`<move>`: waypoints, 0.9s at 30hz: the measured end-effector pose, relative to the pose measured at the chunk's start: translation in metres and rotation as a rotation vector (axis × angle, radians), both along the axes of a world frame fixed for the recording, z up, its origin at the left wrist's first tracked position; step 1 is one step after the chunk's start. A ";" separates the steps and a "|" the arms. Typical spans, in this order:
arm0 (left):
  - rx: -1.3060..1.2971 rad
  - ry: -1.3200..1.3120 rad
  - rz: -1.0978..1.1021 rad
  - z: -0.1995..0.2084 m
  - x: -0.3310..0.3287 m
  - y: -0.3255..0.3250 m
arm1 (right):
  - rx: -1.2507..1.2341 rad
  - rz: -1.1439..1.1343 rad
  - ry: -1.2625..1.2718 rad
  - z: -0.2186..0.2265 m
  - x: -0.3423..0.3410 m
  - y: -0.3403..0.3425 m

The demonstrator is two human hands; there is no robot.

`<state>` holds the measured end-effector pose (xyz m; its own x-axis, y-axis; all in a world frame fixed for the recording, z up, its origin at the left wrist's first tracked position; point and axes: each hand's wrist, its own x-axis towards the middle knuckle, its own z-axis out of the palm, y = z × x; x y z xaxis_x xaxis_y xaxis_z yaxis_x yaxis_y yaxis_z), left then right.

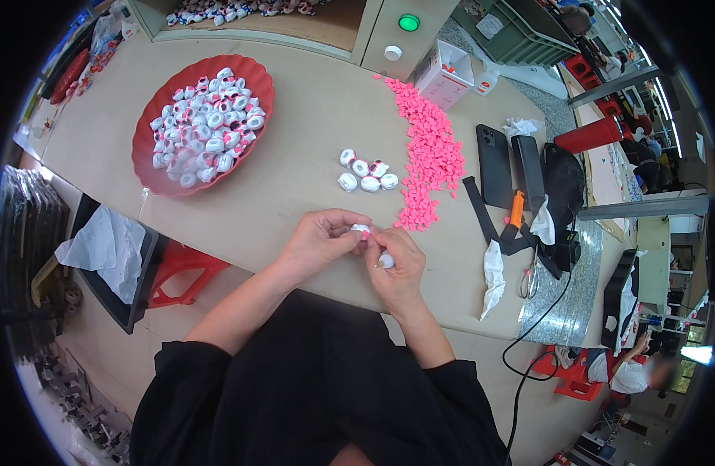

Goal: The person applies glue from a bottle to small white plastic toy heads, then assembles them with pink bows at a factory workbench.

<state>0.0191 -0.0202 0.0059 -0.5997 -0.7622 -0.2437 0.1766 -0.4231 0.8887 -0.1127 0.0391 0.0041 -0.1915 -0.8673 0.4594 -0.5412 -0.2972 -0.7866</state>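
Note:
Near the table's front edge, my left hand (pixel 320 239) pinches a small white-and-pink piece (pixel 360 230) between thumb and fingers. My right hand (pixel 400 268) meets it there, its fingertips closed at the piece's pink side. Against the right palm, a white rounded object (pixel 386 260) shows between the curled fingers; its kind is hard to make out. Just beyond my hands lies a small group of white pieces (pixel 370 184) with pink and black marks. To their right spreads a long heap of tiny pink pieces (pixel 431 147).
A red scalloped bowl (pixel 265 78) full of similar white pieces stands at the left. On the right lie a phone (pixel 494 167), a black case (pixel 528 171), an orange-handled tool (pixel 516 210), scissors (pixel 530 281) and crumpled tissue (pixel 492 279). A white box (pixel 443 74) stands behind the heap.

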 end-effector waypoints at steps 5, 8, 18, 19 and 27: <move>0.013 -0.008 -0.005 0.001 -0.001 -0.001 | -0.027 -0.001 0.012 0.001 0.001 0.000; -0.004 0.020 -0.009 -0.004 -0.002 -0.001 | 0.055 -0.009 -0.069 0.004 -0.001 0.000; 0.092 0.014 -0.031 0.004 -0.001 -0.004 | 0.431 0.006 -0.702 0.003 -0.010 0.000; 0.085 -0.003 -0.032 0.004 -0.001 -0.004 | 0.434 0.013 -0.712 0.003 -0.010 0.000; 0.090 0.082 -0.004 -0.001 -0.001 -0.004 | 0.282 -0.032 -0.436 0.003 -0.002 0.001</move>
<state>0.0179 -0.0243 0.0045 -0.6236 -0.7369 -0.2610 0.2453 -0.5014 0.8297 -0.1148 0.0406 0.0068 -0.3418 -0.9363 0.0805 -0.1508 -0.0299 -0.9881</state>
